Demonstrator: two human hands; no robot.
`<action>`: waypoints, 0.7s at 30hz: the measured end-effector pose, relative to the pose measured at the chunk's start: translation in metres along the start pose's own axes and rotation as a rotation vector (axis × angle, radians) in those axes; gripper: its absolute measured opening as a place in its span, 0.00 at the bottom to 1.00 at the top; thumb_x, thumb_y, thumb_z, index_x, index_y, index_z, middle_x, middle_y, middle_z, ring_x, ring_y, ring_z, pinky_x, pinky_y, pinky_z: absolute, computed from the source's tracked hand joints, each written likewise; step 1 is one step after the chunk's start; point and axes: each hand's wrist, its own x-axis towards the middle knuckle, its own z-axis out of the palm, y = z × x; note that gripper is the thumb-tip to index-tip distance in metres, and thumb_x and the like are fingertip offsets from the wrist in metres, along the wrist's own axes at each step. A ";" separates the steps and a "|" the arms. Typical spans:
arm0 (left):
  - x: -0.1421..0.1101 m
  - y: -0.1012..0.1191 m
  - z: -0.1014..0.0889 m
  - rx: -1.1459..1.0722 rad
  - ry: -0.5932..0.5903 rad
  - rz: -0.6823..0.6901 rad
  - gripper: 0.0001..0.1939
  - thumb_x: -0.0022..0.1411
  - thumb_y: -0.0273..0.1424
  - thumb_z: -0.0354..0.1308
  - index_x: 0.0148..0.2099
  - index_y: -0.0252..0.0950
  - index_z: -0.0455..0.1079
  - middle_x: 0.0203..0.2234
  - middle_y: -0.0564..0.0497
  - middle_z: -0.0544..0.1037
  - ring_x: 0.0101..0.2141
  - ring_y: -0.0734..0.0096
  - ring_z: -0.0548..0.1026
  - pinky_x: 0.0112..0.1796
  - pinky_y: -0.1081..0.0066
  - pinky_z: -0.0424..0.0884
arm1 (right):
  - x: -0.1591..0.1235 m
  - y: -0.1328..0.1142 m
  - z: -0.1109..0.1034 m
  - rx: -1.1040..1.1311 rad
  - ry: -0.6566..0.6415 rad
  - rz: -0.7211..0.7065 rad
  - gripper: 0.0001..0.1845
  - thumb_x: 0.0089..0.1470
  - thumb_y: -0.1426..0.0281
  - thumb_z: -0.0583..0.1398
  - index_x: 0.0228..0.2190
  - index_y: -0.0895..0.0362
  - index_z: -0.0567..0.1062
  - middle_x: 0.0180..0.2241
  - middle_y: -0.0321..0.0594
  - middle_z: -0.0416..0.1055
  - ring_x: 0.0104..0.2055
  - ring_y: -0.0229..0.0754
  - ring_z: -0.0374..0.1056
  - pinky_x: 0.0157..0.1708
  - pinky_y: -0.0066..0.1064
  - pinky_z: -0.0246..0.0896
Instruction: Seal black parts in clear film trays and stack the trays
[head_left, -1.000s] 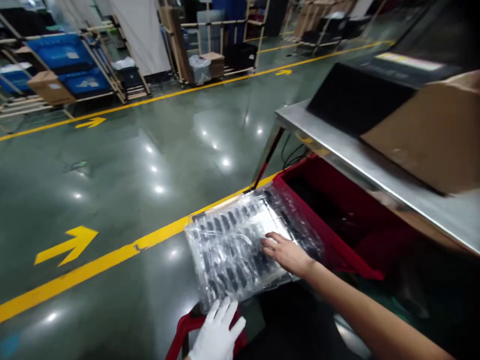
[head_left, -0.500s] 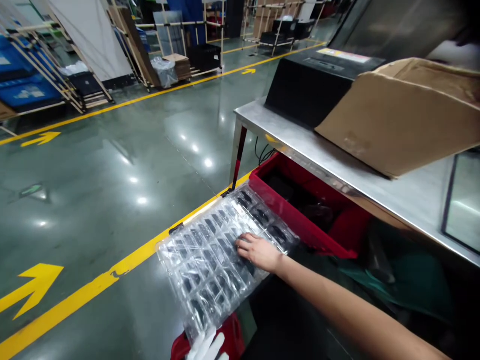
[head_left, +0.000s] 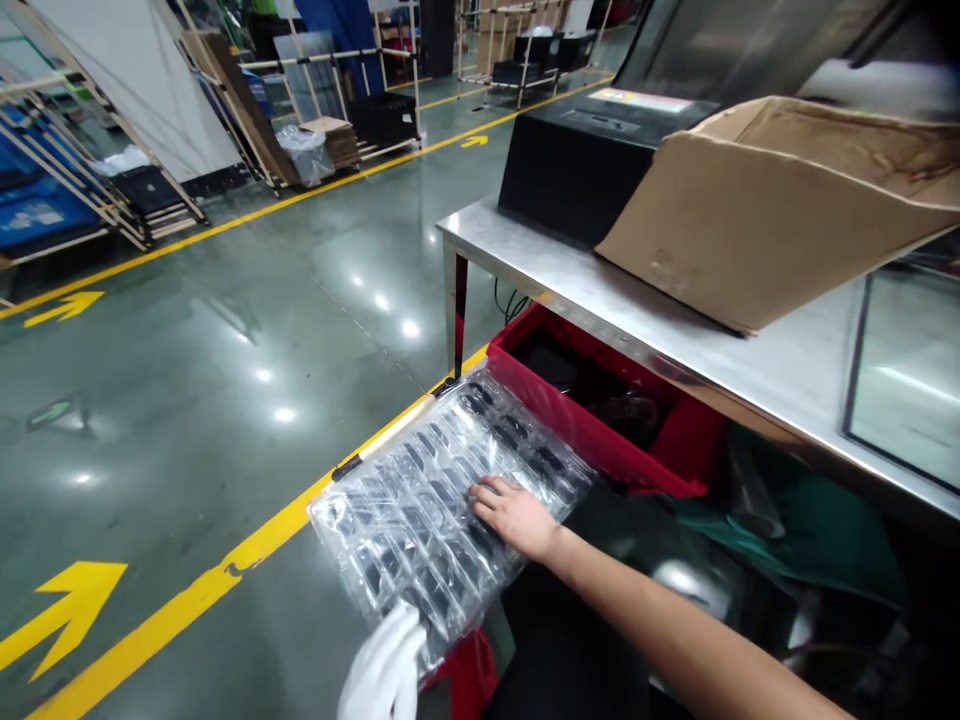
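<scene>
Both hands are resting on a clear blister tray full of small dark parts: the bare right hand is lying flat on its top near the middle, fingers spread and pressing down, while the white-gloved left hand is gripping the near lower corner from below, its fingers curling loosely around the edge, though how tightly they are closing is hard to tell at the frame's bottom. The tray is sitting low in front of the person, over something red at its near end, and its long axis is running diagonally, from the gloved hand up and away to the right toward a red bin that is standing under the steel desk; the tray's far end is lying just beside that bin's near wall. Of the two, the right hand is the nearer to the bin, the left holding the end farthest from it. On the desk a tilted cardboard box is leaning beside a black machine. A yellow floor line is passing under the tray's left side.
</scene>
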 end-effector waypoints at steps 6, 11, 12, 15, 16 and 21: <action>0.092 0.016 0.031 0.086 -0.160 -0.086 0.31 0.69 0.29 0.58 0.73 0.46 0.66 0.76 0.44 0.57 0.74 0.37 0.55 0.66 0.36 0.65 | 0.010 0.007 0.005 0.020 0.005 -0.027 0.15 0.67 0.66 0.65 0.53 0.57 0.78 0.59 0.47 0.74 0.60 0.52 0.71 0.59 0.52 0.72; 0.104 0.028 0.050 0.057 -0.260 -0.073 0.30 0.67 0.32 0.60 0.71 0.47 0.69 0.75 0.44 0.58 0.73 0.37 0.56 0.68 0.38 0.60 | 0.015 0.005 0.011 0.037 0.026 0.025 0.16 0.67 0.64 0.65 0.53 0.57 0.77 0.58 0.47 0.74 0.59 0.52 0.72 0.58 0.53 0.72; 0.103 0.029 0.050 0.066 -0.273 -0.062 0.29 0.68 0.31 0.60 0.70 0.46 0.69 0.75 0.44 0.58 0.73 0.38 0.56 0.69 0.38 0.59 | 0.014 0.003 0.013 0.044 0.034 0.045 0.16 0.67 0.64 0.65 0.54 0.57 0.77 0.58 0.47 0.74 0.60 0.52 0.72 0.59 0.53 0.71; 0.101 0.028 0.048 0.126 -0.283 -0.016 0.28 0.69 0.29 0.57 0.70 0.43 0.70 0.74 0.43 0.60 0.73 0.36 0.55 0.68 0.38 0.58 | 0.012 -0.005 0.017 0.075 0.063 0.105 0.17 0.67 0.64 0.65 0.54 0.56 0.77 0.60 0.47 0.73 0.61 0.53 0.71 0.60 0.55 0.70; 0.101 0.027 0.047 0.147 -0.281 0.002 0.28 0.69 0.29 0.56 0.70 0.43 0.70 0.74 0.42 0.60 0.73 0.36 0.55 0.68 0.38 0.58 | 0.013 -0.009 0.018 0.088 0.076 0.127 0.17 0.67 0.64 0.65 0.54 0.56 0.77 0.60 0.47 0.73 0.61 0.53 0.71 0.60 0.55 0.69; 0.100 0.024 0.051 0.212 -0.256 0.054 0.26 0.69 0.30 0.57 0.68 0.42 0.72 0.72 0.41 0.64 0.71 0.34 0.58 0.67 0.39 0.59 | 0.004 -0.037 0.010 0.146 0.221 0.322 0.18 0.67 0.63 0.65 0.56 0.56 0.77 0.61 0.47 0.72 0.61 0.53 0.70 0.61 0.55 0.69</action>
